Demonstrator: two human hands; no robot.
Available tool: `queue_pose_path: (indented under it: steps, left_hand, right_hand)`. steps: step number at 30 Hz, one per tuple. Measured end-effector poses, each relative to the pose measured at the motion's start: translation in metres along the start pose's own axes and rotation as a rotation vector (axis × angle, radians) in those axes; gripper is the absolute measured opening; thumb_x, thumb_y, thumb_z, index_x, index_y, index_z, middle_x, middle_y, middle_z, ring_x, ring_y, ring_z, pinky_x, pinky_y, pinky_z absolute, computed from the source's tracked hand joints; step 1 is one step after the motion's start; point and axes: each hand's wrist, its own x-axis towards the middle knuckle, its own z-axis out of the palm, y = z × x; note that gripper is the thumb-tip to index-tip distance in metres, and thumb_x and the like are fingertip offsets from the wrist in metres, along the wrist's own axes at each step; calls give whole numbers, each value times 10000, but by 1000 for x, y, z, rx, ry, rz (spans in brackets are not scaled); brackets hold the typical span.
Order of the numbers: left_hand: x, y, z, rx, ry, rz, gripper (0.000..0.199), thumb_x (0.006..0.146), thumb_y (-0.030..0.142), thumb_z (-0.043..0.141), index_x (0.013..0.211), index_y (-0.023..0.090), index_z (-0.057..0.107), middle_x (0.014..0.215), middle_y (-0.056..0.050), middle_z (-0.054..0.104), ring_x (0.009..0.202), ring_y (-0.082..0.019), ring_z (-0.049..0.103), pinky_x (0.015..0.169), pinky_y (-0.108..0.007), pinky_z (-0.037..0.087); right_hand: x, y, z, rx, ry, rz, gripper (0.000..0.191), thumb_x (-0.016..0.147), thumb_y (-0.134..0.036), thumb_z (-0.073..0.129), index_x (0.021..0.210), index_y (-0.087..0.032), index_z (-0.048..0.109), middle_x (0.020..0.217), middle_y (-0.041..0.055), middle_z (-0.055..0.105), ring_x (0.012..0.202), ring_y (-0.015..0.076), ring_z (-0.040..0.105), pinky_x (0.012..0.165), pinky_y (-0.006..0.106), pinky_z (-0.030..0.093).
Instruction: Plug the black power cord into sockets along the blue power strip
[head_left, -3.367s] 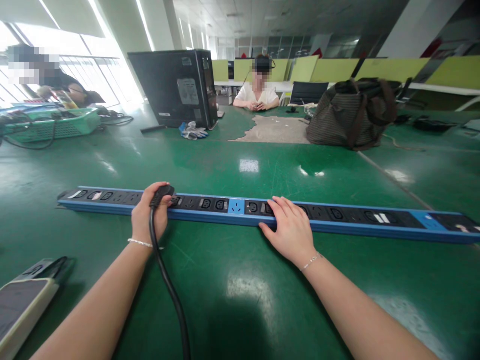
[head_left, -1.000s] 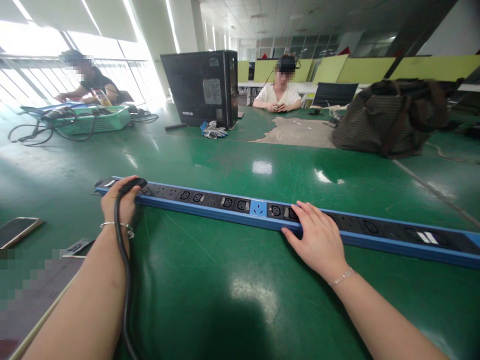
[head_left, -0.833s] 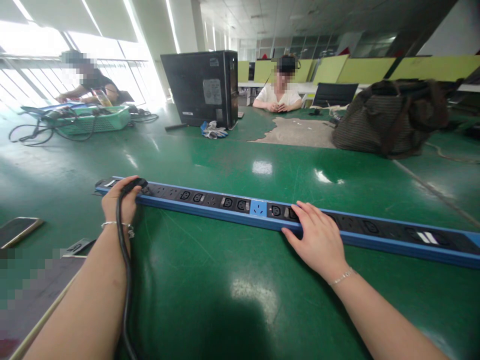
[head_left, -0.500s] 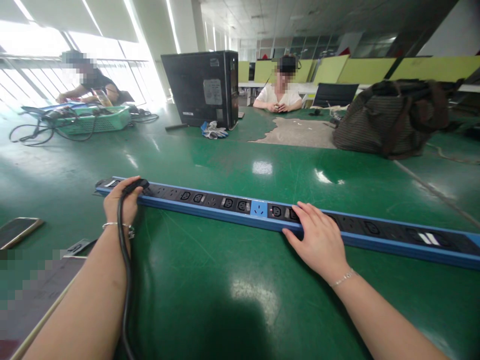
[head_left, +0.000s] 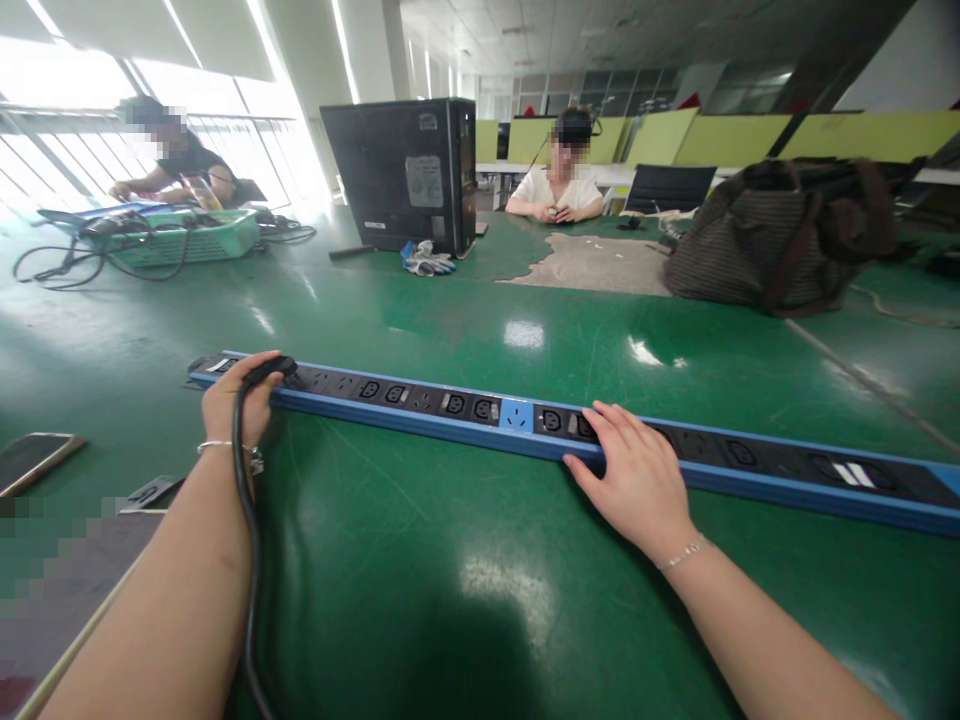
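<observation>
A long blue-and-black power strip (head_left: pixel 450 405) lies across the green table, its row of sockets facing up. Near its left end, my left hand (head_left: pixel 238 397) is closed around a black plug (head_left: pixel 279 367), which sits at the strip's top face. How deep the plug's pins go is hidden. From the plug, a thick black cable (head_left: pixel 251 560) runs down along my left forearm. Right of the strip's blue socket (head_left: pixel 517 415), my right hand (head_left: pixel 637 475) grips the strip from above, thumb on the near side and fingers over the top.
On the left lie a phone (head_left: pixel 34 460) and a grey flat item (head_left: pixel 82 590). Farther back stand a green basket (head_left: pixel 202 240) of cables, a black computer case (head_left: pixel 405 180), gloves (head_left: pixel 427 259) and a dark bag (head_left: pixel 765 240). Two people sit beyond the table.
Both hands keep nearly the same place on the plug and the strip. The view has shifted very slightly; nothing else visibly differs.
</observation>
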Motion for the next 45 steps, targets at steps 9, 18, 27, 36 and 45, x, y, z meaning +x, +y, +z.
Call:
queue_pose_path:
  steps: [9,18,27,36,45]
  left_hand:
    - [-5,4,-2,64,-82,-20,340,737,268,625,1071,231,678,1029,-35,705,952,-191,636,911,-343,461]
    - [-8,8,0,47,-33,-129,350,741,414,632,1046,250,684,1007,-25,706,956,-187,624,935,-353,453]
    - [-8,11,-2,123,-62,-150,374,747,440,613,1076,273,671,980,-31,696,938,-211,616,911,-388,456]
    - [-15,16,1,102,-27,-161,369,784,380,605,1130,259,640,1106,-13,678,1001,-174,601,950,-341,433]
    - [-15,19,-1,128,-42,-192,388,770,344,638,1148,256,638,1077,-24,687,993,-191,608,945,-377,442]
  right_hand:
    - [-1,1,1,8,-2,-9,521,832,-425,522,1262,-132,521,1300,145,556,1221,287,478,985,455,379]
    - [-1,2,1,1,5,-9,504,834,-418,519,1251,-135,527,1302,141,555,1214,293,483,980,448,381]
    - [0,-1,-1,-12,-8,7,503,824,-412,536,1237,-126,536,1301,135,558,1213,288,485,980,437,381]
    - [0,-1,1,-7,9,4,502,821,-414,540,1231,-124,541,1297,133,562,1202,289,495,985,439,379]
    - [0,-2,0,2,9,11,501,819,-406,546,1232,-124,543,1299,138,560,1213,288,487,990,440,376]
